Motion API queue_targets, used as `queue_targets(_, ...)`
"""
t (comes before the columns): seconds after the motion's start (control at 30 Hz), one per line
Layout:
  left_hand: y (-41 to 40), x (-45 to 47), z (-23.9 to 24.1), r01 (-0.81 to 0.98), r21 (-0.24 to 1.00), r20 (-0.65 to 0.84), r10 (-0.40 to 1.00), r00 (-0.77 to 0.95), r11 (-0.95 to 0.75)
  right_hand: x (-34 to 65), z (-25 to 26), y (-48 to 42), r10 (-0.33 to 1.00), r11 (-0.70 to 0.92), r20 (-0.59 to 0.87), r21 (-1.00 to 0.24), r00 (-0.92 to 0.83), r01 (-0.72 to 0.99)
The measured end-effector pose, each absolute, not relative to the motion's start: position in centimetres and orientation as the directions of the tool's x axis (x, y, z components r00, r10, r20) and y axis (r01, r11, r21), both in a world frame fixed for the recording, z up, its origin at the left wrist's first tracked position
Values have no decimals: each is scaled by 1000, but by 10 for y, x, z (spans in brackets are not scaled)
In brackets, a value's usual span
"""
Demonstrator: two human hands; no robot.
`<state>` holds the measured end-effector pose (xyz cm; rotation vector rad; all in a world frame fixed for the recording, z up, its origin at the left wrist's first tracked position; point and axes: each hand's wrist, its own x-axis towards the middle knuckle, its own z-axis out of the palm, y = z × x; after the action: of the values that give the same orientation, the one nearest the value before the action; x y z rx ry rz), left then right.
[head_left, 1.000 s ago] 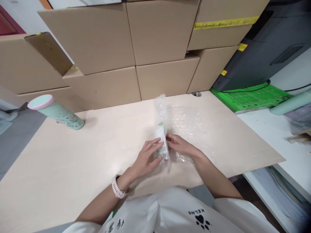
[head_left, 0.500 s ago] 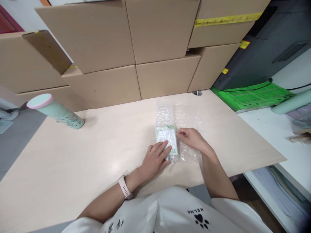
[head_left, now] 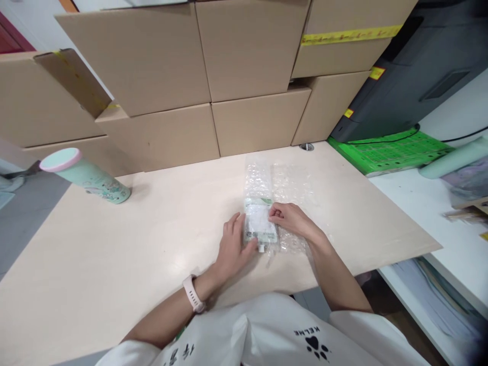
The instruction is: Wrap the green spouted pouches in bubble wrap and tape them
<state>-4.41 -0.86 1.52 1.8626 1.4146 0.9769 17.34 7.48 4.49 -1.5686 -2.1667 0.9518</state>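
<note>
A flat white packet with green print [head_left: 258, 219] lies on the table, with clear bubble wrap [head_left: 258, 178] running beyond its far end and spreading out on its right. Along the packet's left side rests my left hand [head_left: 233, 246], fingers apart, thumb at the near left corner. It wears a pale pink watch band. My right hand [head_left: 292, 218] is closed in a pinch at the packet's right edge, on the bubble wrap; its fingertips partly cover what lies between them. A small white tab [head_left: 261, 248] sticks out at the packet's near end.
Stacked cardboard boxes [head_left: 163, 137] line the back of the table [head_left: 152, 254]. A mint tumbler with pink rim [head_left: 87, 175] stands at left. To the right are a green crate-like base [head_left: 389, 150], a dark grey case [head_left: 404, 86] and a white shelf [head_left: 412, 203].
My left hand has slid off the packet's top to its left side, uncovering the white face. My right hand has moved slightly left onto the packet's right edge.
</note>
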Motion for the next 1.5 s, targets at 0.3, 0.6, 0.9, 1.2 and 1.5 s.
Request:
queue_targets(0.3, -8, -51, 27, -89, 995, 41, 999, 12, -40, 154, 32, 72, 921, 189, -88, -751, -380, 632)
queue_targets(0.6, -12, -42, 20, 511, 485, 513, 704, 491, -710, 144, 37, 58, 836, 258, 20, -896, -548, 361)
queue_targets(0.9, -6, -20, 11, 728, 249, 293, 766, 572, -639, 170, 46, 74, 889, 286, -128, -594, -439, 752)
queue_targets(1.2, -2, -7, 12, 762, 184, 221, 781, 584, -621, 200, 51, 83, 990, -31, -143, -247, -5, 969)
queue_targets(1.5, -4, -9, 11, 733, 333, 271, 805, 528, -593, 197, 50, 78, 920, 198, -82, -747, -384, 635)
